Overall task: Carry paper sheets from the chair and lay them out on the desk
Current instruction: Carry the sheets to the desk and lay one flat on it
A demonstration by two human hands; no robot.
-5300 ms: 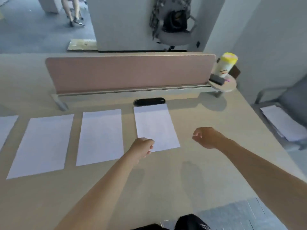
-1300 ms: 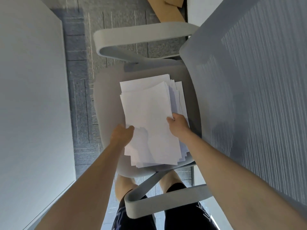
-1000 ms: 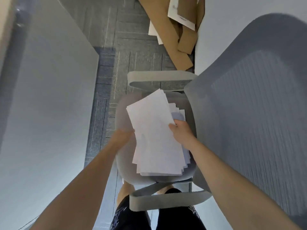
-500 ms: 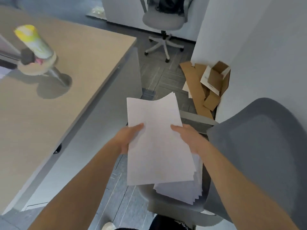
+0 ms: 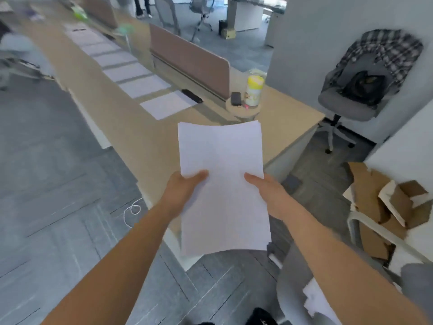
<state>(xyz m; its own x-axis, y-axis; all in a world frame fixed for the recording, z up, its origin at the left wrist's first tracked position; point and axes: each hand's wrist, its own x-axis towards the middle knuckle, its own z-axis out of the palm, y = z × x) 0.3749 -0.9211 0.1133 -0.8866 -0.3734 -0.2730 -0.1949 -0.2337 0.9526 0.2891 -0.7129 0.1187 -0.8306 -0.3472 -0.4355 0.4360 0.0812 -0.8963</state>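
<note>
Both hands are gripping a thin stack of paper sheets in the air. The left hand is pinching its left edge and the right hand is pinching its right edge. Each thumb is lying on top, with the fingers hidden beneath. The stack is hanging in front of the near edge of the desk, towards its right end, and is touching nothing but the hands.

A row of single sheets is lying flat along the far side of the desk, running off to the left beside a pinkish divider panel. A black bar is lying just beside the nearest laid sheet. Near the far right corner a yellow-lidded tub and a small dark thing are sitting on a round tray.

At the lower right more sheets are lying on the grey chair. Flattened cardboard is lying on the floor by the wall.
</note>
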